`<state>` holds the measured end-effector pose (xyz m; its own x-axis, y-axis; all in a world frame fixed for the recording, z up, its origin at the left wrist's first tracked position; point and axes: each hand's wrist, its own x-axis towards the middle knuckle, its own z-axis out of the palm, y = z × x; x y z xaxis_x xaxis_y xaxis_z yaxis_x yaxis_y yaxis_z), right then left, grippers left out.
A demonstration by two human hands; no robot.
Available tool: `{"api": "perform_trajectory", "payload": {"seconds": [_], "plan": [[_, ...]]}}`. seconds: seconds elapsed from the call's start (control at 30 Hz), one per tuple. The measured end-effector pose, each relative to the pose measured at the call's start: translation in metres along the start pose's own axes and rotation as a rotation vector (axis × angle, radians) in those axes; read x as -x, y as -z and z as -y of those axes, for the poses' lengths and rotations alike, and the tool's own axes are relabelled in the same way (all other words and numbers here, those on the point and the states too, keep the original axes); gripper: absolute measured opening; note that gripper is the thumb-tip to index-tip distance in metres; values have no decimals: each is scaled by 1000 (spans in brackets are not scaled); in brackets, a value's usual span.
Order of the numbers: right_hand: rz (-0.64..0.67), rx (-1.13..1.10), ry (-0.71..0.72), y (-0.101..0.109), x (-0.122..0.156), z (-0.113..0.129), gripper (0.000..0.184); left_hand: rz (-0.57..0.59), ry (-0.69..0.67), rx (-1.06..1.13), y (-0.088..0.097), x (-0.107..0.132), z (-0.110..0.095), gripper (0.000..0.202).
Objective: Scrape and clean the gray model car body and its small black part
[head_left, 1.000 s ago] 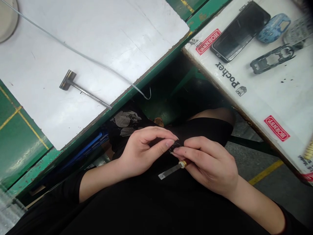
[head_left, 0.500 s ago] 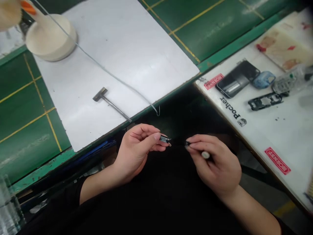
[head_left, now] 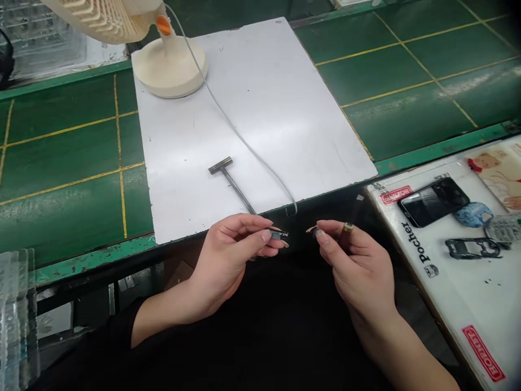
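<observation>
My left hand [head_left: 234, 258] is closed, with thumb and fingers pinching a small black and grey part [head_left: 278, 235] that has a thin pointed end. Across a short gap, my right hand [head_left: 358, 260] grips a tiny dark piece [head_left: 312, 232] between thumb and forefinger; its exact kind is too small to make out. A short rod with a round brownish end [head_left: 348, 227] pokes up between the fingers of that same hand. Just beyond my left hand lies a T-shaped metal hammer [head_left: 236, 186], its handle reaching the near edge of the white board [head_left: 277, 119].
A cream fan [head_left: 171, 76] stands on the board's far left, its grey cable [head_left: 234, 127] crossing the board. On the right table [head_left: 439, 304] lie a phone [head_left: 433, 201], a blue item [head_left: 473, 214] and a black plastic frame [head_left: 472, 248]. Clear trays [head_left: 16, 315] are stacked at lower left.
The view has tilted up and swung left, so the fan and board show more fully. My right hand has turned, and the rod in it now points upward. Both hands keep their holds.
</observation>
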<state>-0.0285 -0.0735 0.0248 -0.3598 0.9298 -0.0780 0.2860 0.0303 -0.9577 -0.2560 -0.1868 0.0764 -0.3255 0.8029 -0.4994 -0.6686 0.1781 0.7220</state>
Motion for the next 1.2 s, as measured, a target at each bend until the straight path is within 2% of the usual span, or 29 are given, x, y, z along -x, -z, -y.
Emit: {"api": "perform_trajectory", "payload": {"seconds": [0.23, 0.43, 0.5, 0.6, 0.7, 0.87, 1.0, 1.1, 1.2], "plan": [[-10, 198, 121, -21, -31, 13, 30, 9, 22, 47, 15, 0, -8, 22], [55, 92, 154, -34, -38, 18, 28, -79, 12, 85, 23, 2, -10, 22], [31, 191, 260, -38, -39, 19, 22, -101, -8, 92, 27, 2, -12, 23], [-1, 429, 545, -44, -55, 19, 13, -104, -18, 99, 35, 0, -13, 27], [25, 557, 697, -55, -82, 17, 17, -122, 35, 151, 43, -4, -12, 34], [122, 753, 690, -84, -115, 8, 21, -229, 105, 260, 52, -9, -9, 36], [183, 829, 658, -102, -118, 8, 20, -205, 143, 265, 52, -8, -7, 38], [207, 813, 621, -96, -113, 12, 20, -164, 200, 257, 50, -7, -4, 29], [161, 770, 545, -72, -117, 10, 29, -136, 254, 271, 48, -6, 2, 28]]}}
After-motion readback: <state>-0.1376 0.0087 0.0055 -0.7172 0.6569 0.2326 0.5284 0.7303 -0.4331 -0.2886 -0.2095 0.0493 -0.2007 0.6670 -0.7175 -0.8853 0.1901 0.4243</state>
